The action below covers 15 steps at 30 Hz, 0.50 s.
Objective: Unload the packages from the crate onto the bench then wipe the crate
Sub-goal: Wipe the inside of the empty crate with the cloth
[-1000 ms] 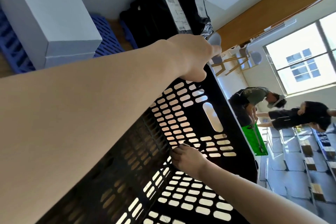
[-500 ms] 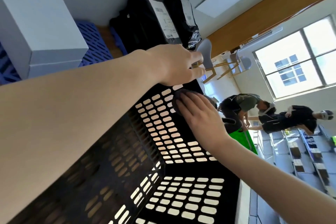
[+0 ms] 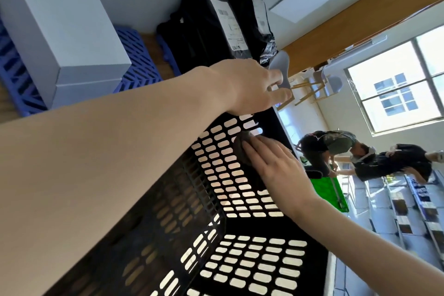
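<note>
Head cam is tilted way over, but the scene reads fine. The black crate (image 3: pixel 156 223) fills the near middle, nothing shows inside it, and daylight comes through the slots. The black packages (image 3: pixel 206 29) stand at the far side against the wall, with a white box (image 3: pixel 62 31) on a blue slatted pallet (image 3: pixel 139 60) off to the left. So unloading looks done and this is the wiping stage. The crate looks like stiff moulded plastic with slotted walls, so it's probably light for its size and won't flex much. It's bulky though, and would likely skid or swing if pushed from one side only. The solid top rim seems the best place to hold it, not the thin ribs between slots. That's roughly what the person does. The left hand (image 3: pixel 249 86) reaches in from the left on a long stretched arm, fingers curled over the crate's far rim, gripping it as a brace. The right hand (image 3: pixel 276 168) comes in from the near right with a fairly straight wrist. Its fingers (image 3: pixel 259 149) lie flat and together, pressing a dark cloth (image 3: pixel 241 151) onto the inside of the slotted wall, just below the left hand. The cloth looks soft and small, mostly hidden under the fingers. It could snag on slot edges, so flat pressure seems right.
</note>
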### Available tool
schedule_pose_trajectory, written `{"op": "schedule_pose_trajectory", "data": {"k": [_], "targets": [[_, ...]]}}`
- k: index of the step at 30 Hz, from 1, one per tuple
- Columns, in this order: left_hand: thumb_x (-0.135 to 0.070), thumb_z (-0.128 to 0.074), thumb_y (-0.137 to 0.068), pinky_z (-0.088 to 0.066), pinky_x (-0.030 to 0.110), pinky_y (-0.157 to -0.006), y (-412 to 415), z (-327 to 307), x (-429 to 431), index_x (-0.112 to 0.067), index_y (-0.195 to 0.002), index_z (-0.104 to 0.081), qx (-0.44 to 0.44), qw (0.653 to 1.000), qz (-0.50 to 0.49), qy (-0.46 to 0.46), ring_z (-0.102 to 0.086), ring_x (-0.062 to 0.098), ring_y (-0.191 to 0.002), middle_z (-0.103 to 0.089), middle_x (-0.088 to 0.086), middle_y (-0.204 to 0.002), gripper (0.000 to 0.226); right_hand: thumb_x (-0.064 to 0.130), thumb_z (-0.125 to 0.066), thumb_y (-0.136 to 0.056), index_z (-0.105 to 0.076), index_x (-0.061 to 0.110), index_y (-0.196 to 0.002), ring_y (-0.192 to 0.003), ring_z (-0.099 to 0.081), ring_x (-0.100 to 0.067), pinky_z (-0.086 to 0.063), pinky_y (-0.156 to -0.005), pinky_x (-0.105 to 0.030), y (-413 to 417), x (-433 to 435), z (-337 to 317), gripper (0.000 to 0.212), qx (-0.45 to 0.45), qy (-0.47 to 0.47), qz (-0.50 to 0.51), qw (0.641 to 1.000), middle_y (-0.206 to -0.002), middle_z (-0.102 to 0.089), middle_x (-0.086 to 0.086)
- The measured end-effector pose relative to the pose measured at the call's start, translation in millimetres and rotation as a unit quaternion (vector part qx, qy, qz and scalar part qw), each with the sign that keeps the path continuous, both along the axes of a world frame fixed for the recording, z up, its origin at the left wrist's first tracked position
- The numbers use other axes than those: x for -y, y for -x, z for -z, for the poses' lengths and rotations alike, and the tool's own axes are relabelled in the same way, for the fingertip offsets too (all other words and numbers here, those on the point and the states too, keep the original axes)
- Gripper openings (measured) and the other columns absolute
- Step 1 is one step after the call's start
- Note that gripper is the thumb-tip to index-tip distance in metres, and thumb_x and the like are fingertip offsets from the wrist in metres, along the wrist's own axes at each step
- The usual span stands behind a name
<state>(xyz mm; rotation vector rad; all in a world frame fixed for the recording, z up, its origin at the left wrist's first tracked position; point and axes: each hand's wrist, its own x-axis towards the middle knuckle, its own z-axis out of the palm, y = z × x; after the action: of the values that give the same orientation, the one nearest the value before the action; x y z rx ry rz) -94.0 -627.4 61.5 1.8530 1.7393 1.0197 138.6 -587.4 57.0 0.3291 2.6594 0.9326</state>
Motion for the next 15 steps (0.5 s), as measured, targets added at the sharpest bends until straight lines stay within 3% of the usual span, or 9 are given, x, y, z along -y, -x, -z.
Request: {"op": "schedule_pose_trajectory", "data": {"k": [2, 6, 8, 11, 15], "targets": [[-0.066, -0.021, -0.096, -0.046, 0.041, -0.097, -0.4, -0.3, 0.4, -0.034, -0.145, -0.036, 0.001, 1.0, 0.001, -0.002, -0.055, 0.017, -0.119, -0.056, -0.009, -0.136, 0.06, 0.009, -0.071, -0.075, -0.053, 0.003, -0.133, -0.126, -0.05, -0.03, -0.039, -0.108, -0.043, -5.8, 3.0, 0.2, 0.061, 0.015, -0.008, 0.013, 1.0, -0.136, -0.054, -0.014], [-0.07, -0.018, -0.093, -0.048, 0.044, -0.096, -2.2, 0.7, -0.1, -0.035, -0.146, -0.033, -0.014, 1.0, 0.007, 0.003, -0.055, 0.019, -0.12, -0.054, -0.005, -0.14, 0.065, 0.016, -0.085, -0.06, -0.07, 0.006, -0.111, -0.112, -0.061, -0.028, -0.037, -0.105, -0.042, -58.7, 11.2, 29.6, 0.054, 0.169, 0.012, 0.021, 0.985, -0.115, -0.068, -0.013], [-0.07, -0.018, -0.094, -0.049, 0.044, -0.095, -1.3, 2.0, -0.6, -0.034, -0.145, -0.033, -0.008, 1.0, 0.006, 0.002, -0.056, 0.019, -0.118, -0.055, -0.005, -0.138, 0.065, 0.021, -0.086, -0.059, -0.073, 0.009, -0.106, -0.108, -0.064, -0.025, -0.038, -0.105, -0.039, -64.0, 13.6, 29.9, 0.051, 0.199, 0.032, 0.036, 0.979, -0.108, -0.071, -0.009], [-0.071, -0.017, -0.093, -0.049, 0.044, -0.094, -0.8, 1.0, -1.1, -0.035, -0.144, -0.034, -0.004, 1.0, 0.004, 0.002, -0.057, 0.018, -0.116, -0.057, -0.006, -0.135, 0.065, 0.018, -0.082, -0.058, -0.073, 0.009, -0.107, -0.105, -0.064, -0.026, -0.046, -0.098, -0.038, -41.6, 13.5, 12.8, 0.05, 0.137, 0.043, 0.011, 0.99, -0.108, -0.07, -0.009], [-0.073, -0.016, -0.091, -0.05, 0.045, -0.092, 0.0, 3.1, -3.4, -0.037, -0.142, -0.036, 0.003, 1.0, 0.002, 0.0, -0.06, 0.018, -0.11, -0.059, -0.008, -0.132, 0.066, 0.011, -0.054, -0.083, -0.062, 0.004, -0.123, -0.119, -0.056, -0.028, -0.035, -0.109, -0.04, 11.8, 5.9, -12.3, 0.04, 0.018, -0.025, -0.059, 0.998, -0.125, -0.062, -0.011]]}}
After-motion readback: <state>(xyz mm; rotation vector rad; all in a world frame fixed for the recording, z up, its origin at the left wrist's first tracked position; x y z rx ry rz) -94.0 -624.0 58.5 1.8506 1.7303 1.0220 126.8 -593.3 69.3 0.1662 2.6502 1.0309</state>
